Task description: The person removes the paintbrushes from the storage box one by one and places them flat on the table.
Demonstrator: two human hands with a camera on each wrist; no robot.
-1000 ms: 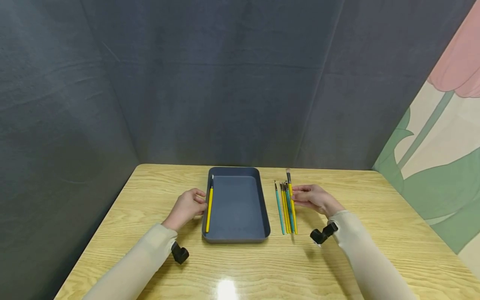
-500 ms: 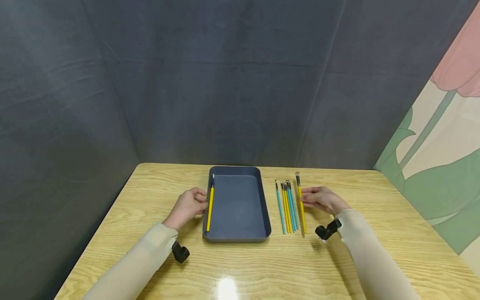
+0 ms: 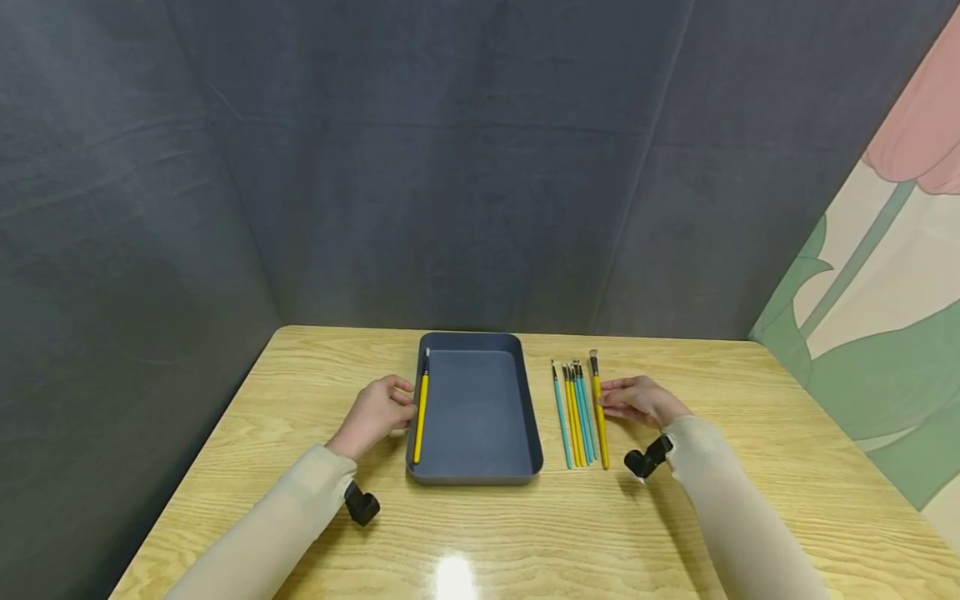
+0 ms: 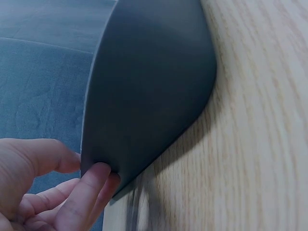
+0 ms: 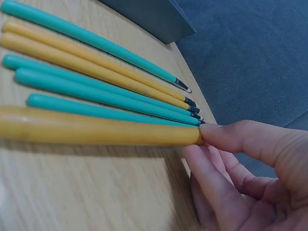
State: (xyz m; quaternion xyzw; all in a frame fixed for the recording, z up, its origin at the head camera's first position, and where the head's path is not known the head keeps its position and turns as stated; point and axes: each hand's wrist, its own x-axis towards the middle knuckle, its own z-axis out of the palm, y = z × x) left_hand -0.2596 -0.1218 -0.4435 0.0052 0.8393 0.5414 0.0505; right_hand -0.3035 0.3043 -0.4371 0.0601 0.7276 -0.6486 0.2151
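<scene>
A dark grey tray lies on the table with one yellow-handled paintbrush along its left side. My left hand pinches the tray's left rim, the thumb at the edge and the fingertips against the outer wall. To the right of the tray, my right hand pinches another yellow paintbrush between thumb and fingers, its bristles pointing away from me. Just left of it lie several thin teal paintbrushes and yellow paintbrushes, roughly side by side.
The wooden table ends at the back against a dark cloth screen, which also runs along the left. A flower-patterned cloth hangs on the right.
My right hand has moved the pinched yellow paintbrush rightward off the other brushes, then slightly back to the left beside them. My left hand has stayed at the tray.
</scene>
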